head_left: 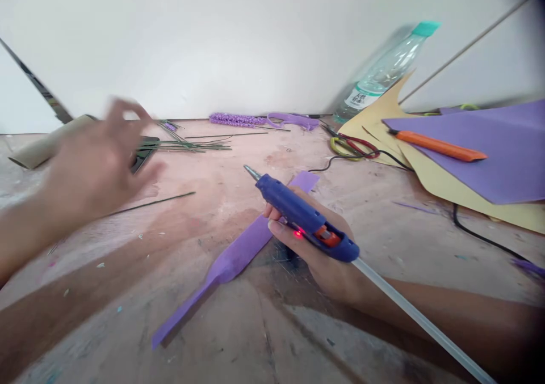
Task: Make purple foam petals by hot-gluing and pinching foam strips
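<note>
Holding glue gun [304, 214] in right hand [327, 273], with fingers [284, 233] wrapped beneath it, over purple strip [238, 253] on table [204, 216]. Should handle light, rigid, hot at tip [252, 172]; best gripped by plastic body [279, 194]. Blurred at left hand [91, 160] near green wires [196, 145]: seemingly wide-fingered, gripping nothing

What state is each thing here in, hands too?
Glue gun: red light on.
Right hand: gripping the glue gun.
Left hand: blurred, thumb apart.
Glue stick: inserted in the gun.
Purple strip: twisted toward its lower end.
Plastic bottle: capped.
Utility knife: lying down, blade unclear.
Scissors: lying down, opening unclear.
Tube: on its side.
Green wires: loosely bunched.
</note>
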Motion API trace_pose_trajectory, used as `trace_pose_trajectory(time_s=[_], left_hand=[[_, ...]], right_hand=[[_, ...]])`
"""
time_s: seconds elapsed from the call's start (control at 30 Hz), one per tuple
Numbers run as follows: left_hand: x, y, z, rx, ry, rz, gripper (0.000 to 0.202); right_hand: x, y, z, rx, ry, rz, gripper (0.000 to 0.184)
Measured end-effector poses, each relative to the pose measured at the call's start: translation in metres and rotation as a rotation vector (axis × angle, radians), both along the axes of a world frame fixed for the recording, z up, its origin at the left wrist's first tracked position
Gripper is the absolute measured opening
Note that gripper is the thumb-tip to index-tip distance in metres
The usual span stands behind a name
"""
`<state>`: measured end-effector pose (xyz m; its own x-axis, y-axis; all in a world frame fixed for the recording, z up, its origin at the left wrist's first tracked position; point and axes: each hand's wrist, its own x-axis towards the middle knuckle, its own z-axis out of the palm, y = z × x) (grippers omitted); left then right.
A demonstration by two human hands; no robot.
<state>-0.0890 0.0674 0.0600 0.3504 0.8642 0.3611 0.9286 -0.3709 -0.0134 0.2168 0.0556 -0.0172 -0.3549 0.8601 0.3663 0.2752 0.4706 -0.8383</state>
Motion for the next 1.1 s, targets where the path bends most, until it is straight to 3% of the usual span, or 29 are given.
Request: trace_pose_trajectory(time_s=[0.07, 0.13, 0.2, 0.27, 0.43, 0.53, 0.63, 0.8, 0.93, 1.1], left_hand=[[0.033, -0.025, -0.020, -0.070, 0.030, -0.181, 0.035], [0.061, -0.047, -0.042, -0.326, 0.077, -0.386, 0.031], [0.076, -0.059, -0.058, -0.471, 0.007, -0.370, 0.022], [0.078, -0.063, -0.066, -0.579, -0.187, -0.332, 0.020], [0.063, -0.058, -0.067, -0.914, -1.024, -0.178, 0.023], [0.059, -0.058, -0.066, -1.058, -1.280, -0.099, 0.033], [0.057, -0.059, -0.065, -1.106, -1.290, -0.144, 0.032], [0.053, -0.057, -0.064, -1.109, -1.222, -0.320, 0.030], [0.050, -0.057, -0.062, -0.936, -0.906, -0.498, 0.048], [0.048, -0.052, -0.060, -0.745, -0.626, -0.598, 0.034]], right_hand=[[-0.001, 0.001, -0.001, -0.002, 0.029, -0.051, 0.005], [-0.002, 0.002, -0.003, 0.017, 0.057, -0.084, 0.006], [-0.002, 0.002, -0.004, 0.046, 0.072, -0.101, 0.007], [-0.001, 0.002, -0.005, 0.072, 0.081, -0.112, 0.006], [0.001, 0.000, -0.004, 0.171, 0.049, -0.100, 0.007], [0.003, -0.003, -0.002, 0.217, 0.011, -0.042, 0.009], [0.005, -0.008, -0.001, 0.189, -0.042, 0.000, 0.011], [0.004, -0.006, -0.004, 0.258, -0.129, 0.021, 0.015], [0.001, 0.004, -0.004, 0.099, -0.190, -0.047, 0.010], [-0.002, 0.011, -0.003, -0.032, -0.143, -0.061, 0.009]])
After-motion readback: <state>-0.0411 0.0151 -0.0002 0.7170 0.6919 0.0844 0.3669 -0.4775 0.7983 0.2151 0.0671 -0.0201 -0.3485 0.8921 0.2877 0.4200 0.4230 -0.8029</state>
